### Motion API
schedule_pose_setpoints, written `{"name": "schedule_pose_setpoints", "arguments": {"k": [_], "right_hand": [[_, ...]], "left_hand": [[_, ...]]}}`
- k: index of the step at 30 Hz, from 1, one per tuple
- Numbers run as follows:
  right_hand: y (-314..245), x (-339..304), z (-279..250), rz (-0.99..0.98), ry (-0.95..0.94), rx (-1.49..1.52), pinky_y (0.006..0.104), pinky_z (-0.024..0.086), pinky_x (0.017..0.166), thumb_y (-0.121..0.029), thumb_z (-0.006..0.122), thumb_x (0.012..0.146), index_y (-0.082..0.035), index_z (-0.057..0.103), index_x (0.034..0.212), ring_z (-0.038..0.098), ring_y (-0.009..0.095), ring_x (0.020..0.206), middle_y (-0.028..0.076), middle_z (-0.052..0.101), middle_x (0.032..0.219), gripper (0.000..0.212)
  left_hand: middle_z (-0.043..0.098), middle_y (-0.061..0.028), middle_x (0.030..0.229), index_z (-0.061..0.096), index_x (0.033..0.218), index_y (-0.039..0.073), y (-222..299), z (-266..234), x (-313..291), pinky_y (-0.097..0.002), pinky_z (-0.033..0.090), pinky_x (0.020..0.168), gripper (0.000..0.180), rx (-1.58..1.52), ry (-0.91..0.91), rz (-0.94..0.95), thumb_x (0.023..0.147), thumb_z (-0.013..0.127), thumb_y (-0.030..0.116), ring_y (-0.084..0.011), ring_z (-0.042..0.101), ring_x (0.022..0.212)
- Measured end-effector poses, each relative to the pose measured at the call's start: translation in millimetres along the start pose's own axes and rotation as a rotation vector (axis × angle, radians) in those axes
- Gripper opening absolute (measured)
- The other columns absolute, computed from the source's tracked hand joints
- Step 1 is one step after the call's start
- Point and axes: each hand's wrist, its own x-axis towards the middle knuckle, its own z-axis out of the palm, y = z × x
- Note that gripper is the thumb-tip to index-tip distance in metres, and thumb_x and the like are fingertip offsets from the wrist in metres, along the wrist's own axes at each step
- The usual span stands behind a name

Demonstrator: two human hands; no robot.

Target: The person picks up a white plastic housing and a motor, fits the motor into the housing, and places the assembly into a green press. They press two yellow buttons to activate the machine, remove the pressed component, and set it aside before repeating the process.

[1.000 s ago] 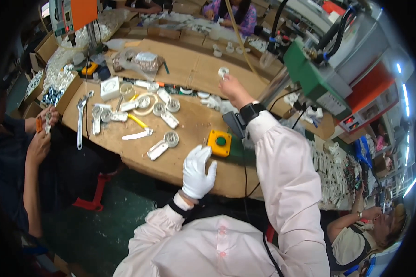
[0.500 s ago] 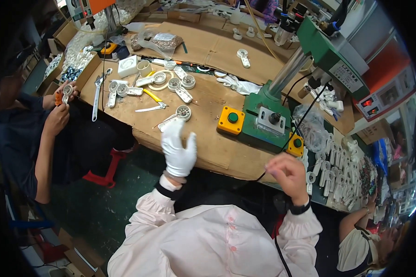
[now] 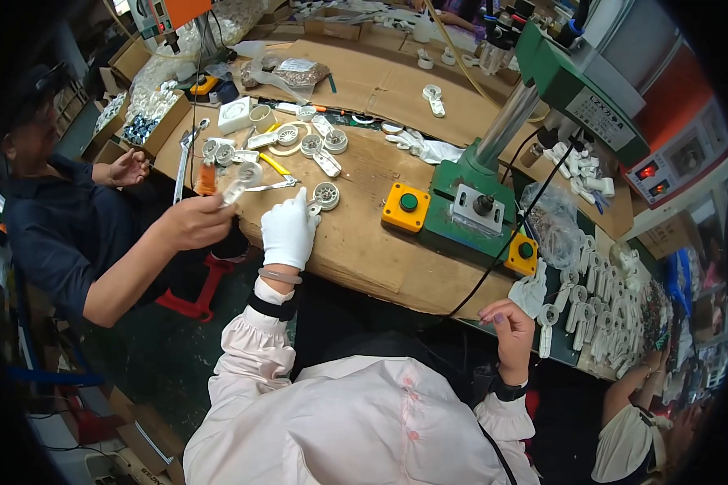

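My left hand (image 3: 288,233), in a white glove, reaches over the near-left table edge. Its fingers and thumb close around the handle of a white plastic part with a round spoked head (image 3: 325,196), which lies on the cardboard top; the palm hides most of that handle. My bare right hand (image 3: 511,333) hovers off the table's front edge, fingers loosely bent and thumb apart, holding nothing. Close to my left hand, a co-worker's hand (image 3: 194,222) holds out a blurred white round-headed part (image 3: 241,182) and an orange object (image 3: 207,179).
A green press (image 3: 473,214) with yellow button boxes (image 3: 405,207) stands right of centre, a black cable running past it. Pliers with yellow handles (image 3: 277,166), a wrench (image 3: 184,158) and several white parts lie at left. More white parts (image 3: 594,299) crowd the right side.
My left hand has moved left and closed over the part's handle. My right hand has dropped lower. The co-worker's arm has stretched toward the table with a white part.
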Motion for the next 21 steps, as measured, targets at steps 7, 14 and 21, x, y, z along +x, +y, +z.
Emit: {"name": "schedule_pose_setpoints", "arguments": {"k": [7, 14, 21], "right_hand": [[-2, 10, 14, 0.03, -0.076, 0.108, 0.0256, 0.048, 0.072, -0.011, 0.057, 0.095, 0.002, 0.061, 0.086, 0.06, 0.014, 0.077, 0.011, 0.064, 0.088, 0.016], [-19, 54, 50, -0.114, -0.17, -0.157, 0.0256, 0.049, 0.077, 0.0, 0.068, 0.085, -0.001, 0.06, 0.109, 0.061, 0.014, 0.088, 0.008, 0.063, 0.103, 0.025], [-25, 79, 80, -0.396, -0.015, -0.501, 0.0349, 0.051, 0.083, -0.012, 0.079, 0.075, -0.003, 0.051, 0.128, 0.058, 0.027, 0.104, 0.013, 0.058, 0.122, 0.061]], "left_hand": [[0.069, -0.0088, 0.09, 0.056, 0.125, 0.003, 16, -6, -31, -0.036, 0.052, 0.07, 0.054, -0.271, 0.404, 0.126, 0.078, 0.076, 0.018, -0.029, 0.065, 0.08], [0.07, -0.0093, 0.098, 0.057, 0.124, 0.003, 52, -24, -60, -0.0353, 0.053, 0.071, 0.053, -0.573, 0.418, 0.192, 0.076, 0.078, 0.012, -0.0271, 0.067, 0.081], [0.07, -0.0069, 0.096, 0.057, 0.125, 0.004, 85, -21, -69, -0.0352, 0.051, 0.068, 0.056, -0.611, 0.4, 0.305, 0.074, 0.08, 0.014, -0.0253, 0.065, 0.079]]}}
